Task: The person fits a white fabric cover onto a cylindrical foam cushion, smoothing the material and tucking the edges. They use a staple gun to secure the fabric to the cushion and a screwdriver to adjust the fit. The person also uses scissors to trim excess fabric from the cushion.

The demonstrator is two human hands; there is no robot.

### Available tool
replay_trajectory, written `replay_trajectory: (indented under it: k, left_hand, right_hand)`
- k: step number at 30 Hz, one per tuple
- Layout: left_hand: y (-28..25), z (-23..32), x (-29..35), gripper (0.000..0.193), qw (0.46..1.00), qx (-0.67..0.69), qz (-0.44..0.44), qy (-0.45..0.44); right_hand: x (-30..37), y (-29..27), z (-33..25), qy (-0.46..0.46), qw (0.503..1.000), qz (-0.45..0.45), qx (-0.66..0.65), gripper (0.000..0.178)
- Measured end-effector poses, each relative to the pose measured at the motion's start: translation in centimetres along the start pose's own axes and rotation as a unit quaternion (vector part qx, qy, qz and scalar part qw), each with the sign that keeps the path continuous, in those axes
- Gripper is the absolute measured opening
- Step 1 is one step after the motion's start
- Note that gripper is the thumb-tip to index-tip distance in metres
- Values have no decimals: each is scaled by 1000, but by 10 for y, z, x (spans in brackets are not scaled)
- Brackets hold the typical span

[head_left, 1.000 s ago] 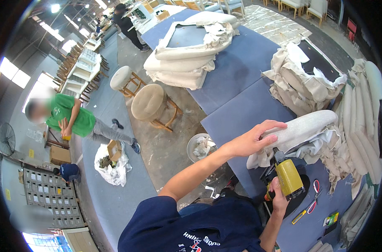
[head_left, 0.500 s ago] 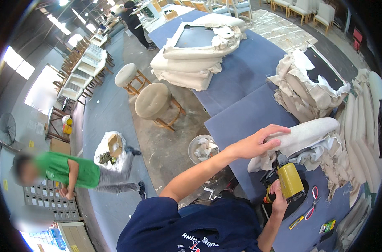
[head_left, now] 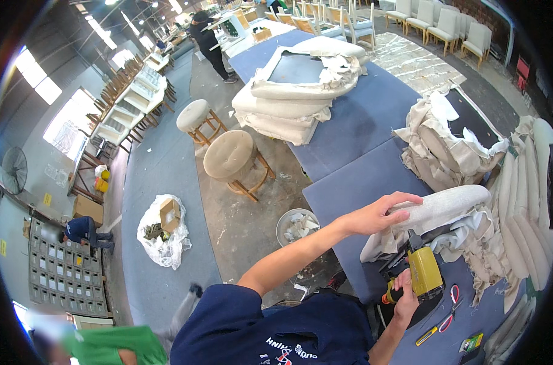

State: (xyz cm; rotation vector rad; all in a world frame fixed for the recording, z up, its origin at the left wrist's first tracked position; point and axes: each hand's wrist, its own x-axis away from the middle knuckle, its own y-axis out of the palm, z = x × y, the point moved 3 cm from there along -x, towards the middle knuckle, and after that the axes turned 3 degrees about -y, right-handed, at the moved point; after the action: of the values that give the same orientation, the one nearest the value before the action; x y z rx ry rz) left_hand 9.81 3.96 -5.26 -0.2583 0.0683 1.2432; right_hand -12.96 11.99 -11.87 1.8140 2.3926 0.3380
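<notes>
My left hand [head_left: 391,213] lies on the near end of a padded, cream fabric-covered cushion [head_left: 450,204], its fingers stretched and thumb apart. My right hand [head_left: 405,295] is wrapped round the handle of a yellow staple gun [head_left: 425,272]. The gun's dark nose points at the cushion's near underside, below my left hand; whether it touches the fabric I cannot tell. Loose gathered cloth [head_left: 476,243] hangs from the cushion's lower side. Right of the gun, scissors with red-and-white handles [head_left: 454,295] and a yellow-handled tool [head_left: 427,336] lie on the blue table [head_left: 361,182].
More covered cushions [head_left: 520,182] lean along the right. A fabric-covered frame [head_left: 431,146] and a cushion stack [head_left: 282,115] sit farther off. Stools [head_left: 231,155], a scrap bucket [head_left: 281,234] and a plastic bag [head_left: 167,243] stand left. A person in green [head_left: 115,345] is at lower left.
The view has shifted slightly. The person in green has moved toward the lower left edge, revealing another person bent by the cabinet. My hands keep nearly the same place on cushion and gun.
</notes>
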Motion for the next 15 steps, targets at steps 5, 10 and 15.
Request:
replay_trajectory:
  k: [5,10,15]
  left_hand:
    - [4,0,1,47,1000,18,2,-2]
    - [4,3,1,47,1000,-1,1,-3]
    - [5,2,0,46,1000,-4,5,-2]
  right_hand:
    - [0,-2,2,-13,1000,-7,-16,38]
    - [2,-2,2,13,1000,-7,12,39]
    - [3,5,-9,-45,998,35,-24,14]
